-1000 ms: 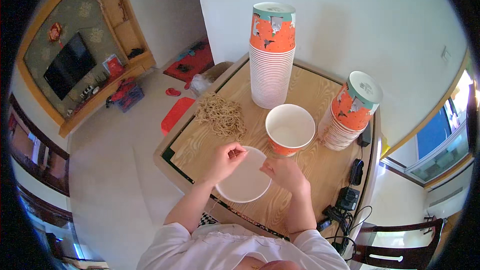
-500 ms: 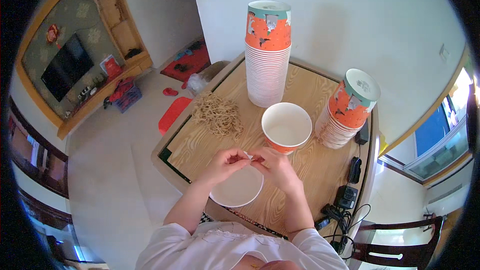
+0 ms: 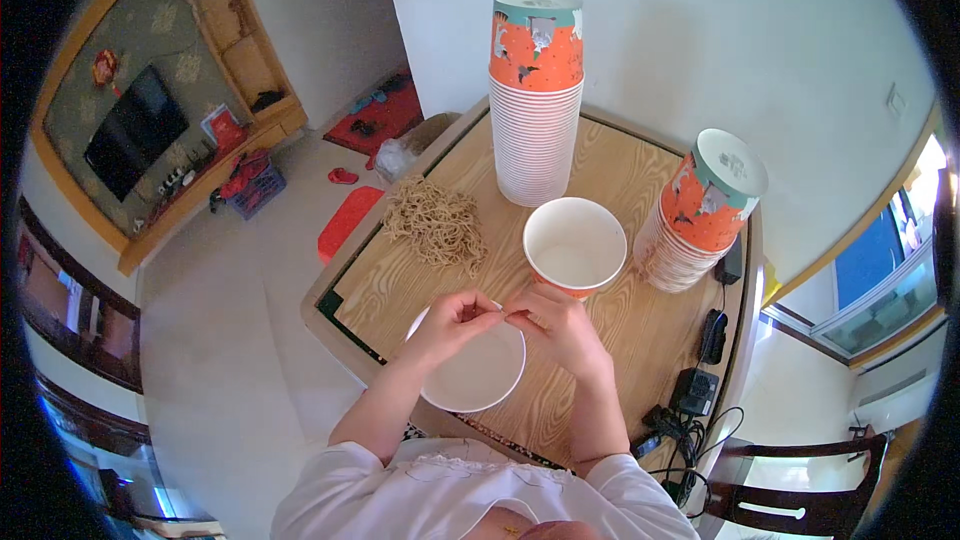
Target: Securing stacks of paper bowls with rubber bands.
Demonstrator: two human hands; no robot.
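My left hand (image 3: 452, 328) and my right hand (image 3: 560, 332) meet above the far rim of a white paper bucket (image 3: 478, 375) at the table's near edge. Thumbs and forefingers are pinched, their tips almost touching. Whatever lies between them is too small to make out. Just beyond my right hand stands a second open paper bucket (image 3: 575, 240), white inside, with a strip of orange showing low on its outside. A tangled heap of thin tan strings (image 3: 435, 225) lies on the table, farther off to the left.
At the back of the wooden table (image 3: 620, 340) rises a tall upside-down stack of orange-and-green paper buckets (image 3: 537, 90). A shorter stack (image 3: 700, 210) stands to the right. Black adapters and cables (image 3: 690, 420) lie along the right edge, near a dark chair (image 3: 800, 480).
My fingertips have drawn slightly closer together, still pinched over the near bucket. The view has shifted a little; the buckets and string heap stay put on the table.
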